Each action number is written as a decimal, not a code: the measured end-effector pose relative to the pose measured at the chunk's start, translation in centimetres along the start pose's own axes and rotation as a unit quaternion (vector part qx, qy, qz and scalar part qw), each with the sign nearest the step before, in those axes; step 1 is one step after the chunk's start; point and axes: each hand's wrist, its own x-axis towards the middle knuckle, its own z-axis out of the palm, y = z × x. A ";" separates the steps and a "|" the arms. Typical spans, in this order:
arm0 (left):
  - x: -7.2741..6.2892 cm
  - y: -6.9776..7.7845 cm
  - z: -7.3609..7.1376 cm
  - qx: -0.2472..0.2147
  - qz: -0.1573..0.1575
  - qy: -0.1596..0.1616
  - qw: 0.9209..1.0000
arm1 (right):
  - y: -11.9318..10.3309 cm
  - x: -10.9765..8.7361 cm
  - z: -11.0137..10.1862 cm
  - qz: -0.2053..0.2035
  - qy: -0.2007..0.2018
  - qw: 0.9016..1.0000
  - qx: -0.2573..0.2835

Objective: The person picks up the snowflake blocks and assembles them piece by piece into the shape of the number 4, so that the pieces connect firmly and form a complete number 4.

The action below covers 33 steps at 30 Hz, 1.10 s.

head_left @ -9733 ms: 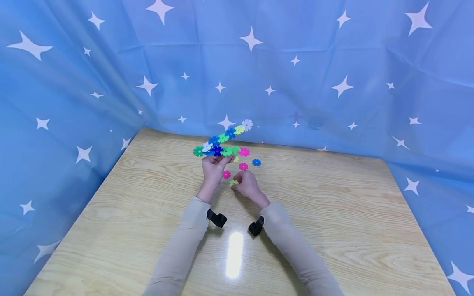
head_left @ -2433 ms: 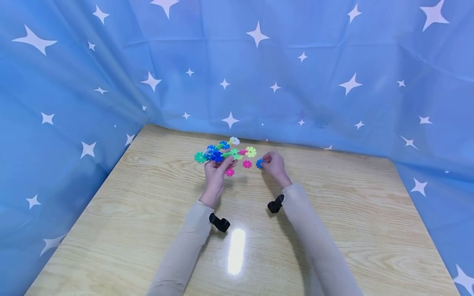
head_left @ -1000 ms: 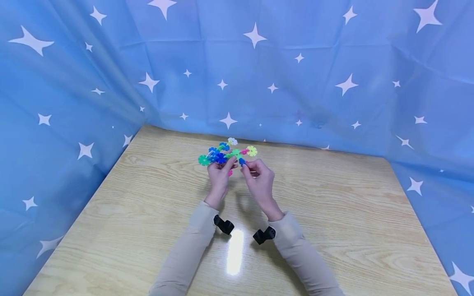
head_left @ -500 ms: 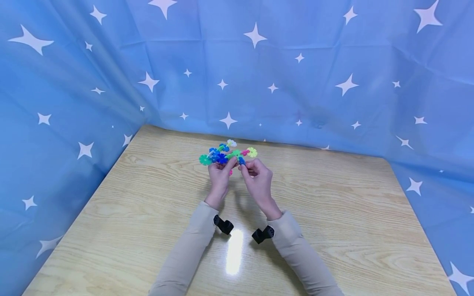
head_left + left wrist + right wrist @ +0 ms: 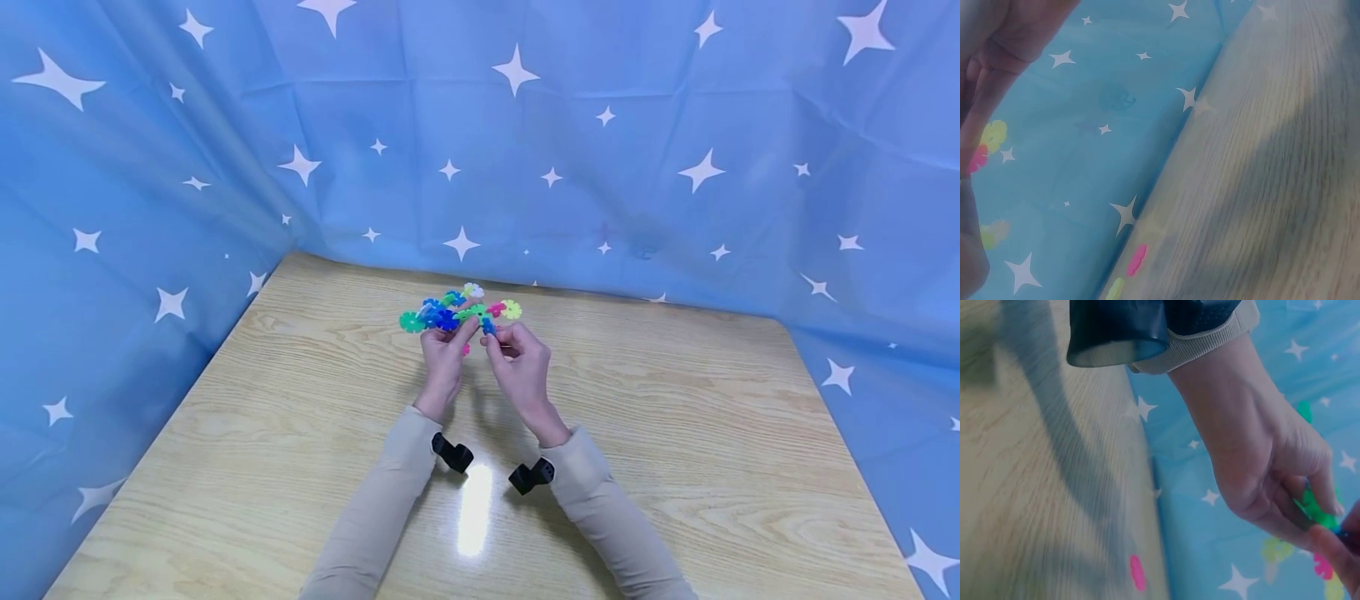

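My left hand (image 5: 444,358) pinches a chain of interlocking snowflake discs near a light green disc (image 5: 472,312). Dark blue (image 5: 447,320), green (image 5: 411,322) and white (image 5: 473,290) discs spread out to the left and back. On the right side, a pink disc (image 5: 497,309) links to a yellow disc (image 5: 512,309). Between thumb and fingers, my right hand (image 5: 522,367) pinches a blue snowflake disc (image 5: 489,326) right at the green disc's lower edge. In the right wrist view the fingertips of both hands meet around the green disc (image 5: 1317,509), partly covering the blue one.
A loose pink disc (image 5: 1137,260) and a yellow disc (image 5: 1115,289) lie on the wooden table (image 5: 300,500) beneath the hands. A blue star-patterned curtain (image 5: 570,125) hangs behind and beside the table. Black cameras (image 5: 453,453) sit on both wrists.
The yellow disc went onto the chain's pink end. My right hand then picked the blue disc off the table and brought it left to the chain; over the last second both hands barely moved.
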 end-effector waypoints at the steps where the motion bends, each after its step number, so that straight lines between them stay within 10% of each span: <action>1: 0.0 0.0 0.1 0.002 0.000 0.003 1.000 | -0.1 0.0 0.0 -0.002 0.002 1.000 -0.005; 15: -0.2 0.2 0.6 0.041 -0.010 0.041 0.998 | -0.3 0.3 0.3 -0.003 0.025 0.999 -0.023; 24: 0.5 0.7 -0.1 0.002 -0.013 0.050 0.999 | 5.1 -0.7 -0.4 0.074 -0.041 0.996 -0.005; 33: 0.9 1.0 -0.6 -0.026 -0.015 0.050 0.998 | 10.3 -0.3 -1.0 0.245 -0.144 0.952 -0.113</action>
